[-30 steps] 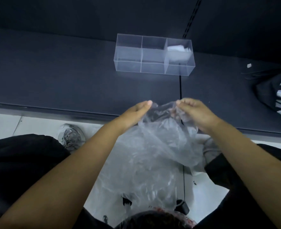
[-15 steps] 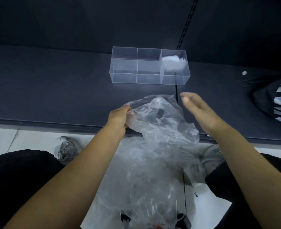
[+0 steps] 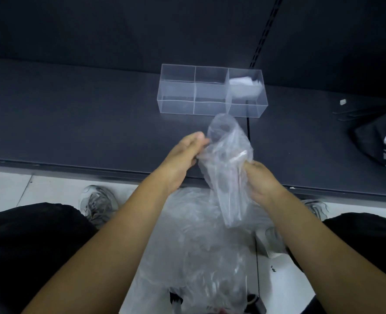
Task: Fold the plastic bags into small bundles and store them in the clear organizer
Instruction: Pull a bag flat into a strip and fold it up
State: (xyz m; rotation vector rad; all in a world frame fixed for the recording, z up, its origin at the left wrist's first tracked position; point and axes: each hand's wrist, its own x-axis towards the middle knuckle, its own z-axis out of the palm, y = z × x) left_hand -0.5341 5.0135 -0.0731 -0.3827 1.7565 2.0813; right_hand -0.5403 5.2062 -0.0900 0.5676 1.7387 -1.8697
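Gripping the plastic bag [image 3: 229,164] held upright between them, the left hand [image 3: 183,155] pinches its upper edge and the right hand [image 3: 263,183] clutches its side.

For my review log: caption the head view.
Left hand and right hand hold a plastic bag near the clear organizer.

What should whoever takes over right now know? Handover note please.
Left hand: pinches the upper edge of a clear plastic bag, held above the front edge of the dark shelf.
Right hand: grips the same bag lower down on its right side.
Clear organizer: on the shelf, beyond the hands; right compartment holds one white bundle, middle and left look empty.
More loose bags lie heaped below the hands.
Done: one bundle stored.
Left: fold the held bag, store it, then the heap.
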